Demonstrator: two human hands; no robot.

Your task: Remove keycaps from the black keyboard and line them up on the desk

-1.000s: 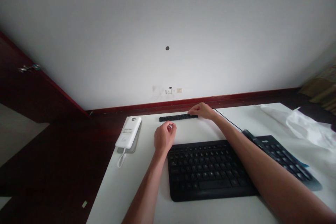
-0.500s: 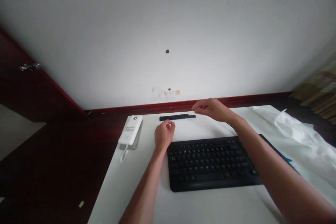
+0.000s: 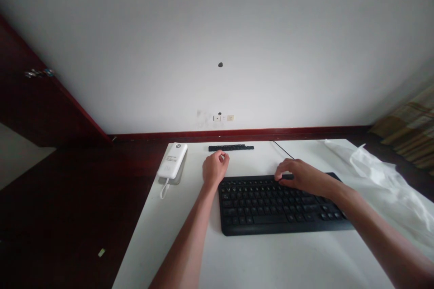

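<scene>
A black keyboard [image 3: 271, 203] lies on the white table [image 3: 264, 262]. My right hand [image 3: 298, 176] is over its upper edge, thumb and fingers bent but apart, with fingertips at the top row of keys. Just beyond the keyboard's upper left corner rests my left hand [image 3: 216, 167], closed with thumb and fingers curled together. Whatever may be inside it is hidden. Behind the left hand, near the far table edge, small black keycaps [image 3: 233, 147] stand side by side in a row.
On the left of the table, a white power bank [image 3: 172, 162] with a short loop cable lies on a flat grey object. A crumpled white plastic bag [image 3: 379, 169] covers the right side. A thin black cable [image 3: 283, 149] runs over the far edge toward the wall.
My right hand has come back from beside the keycap row and down to the keyboard's top row. My left hand has stayed closed in about the same spot.
</scene>
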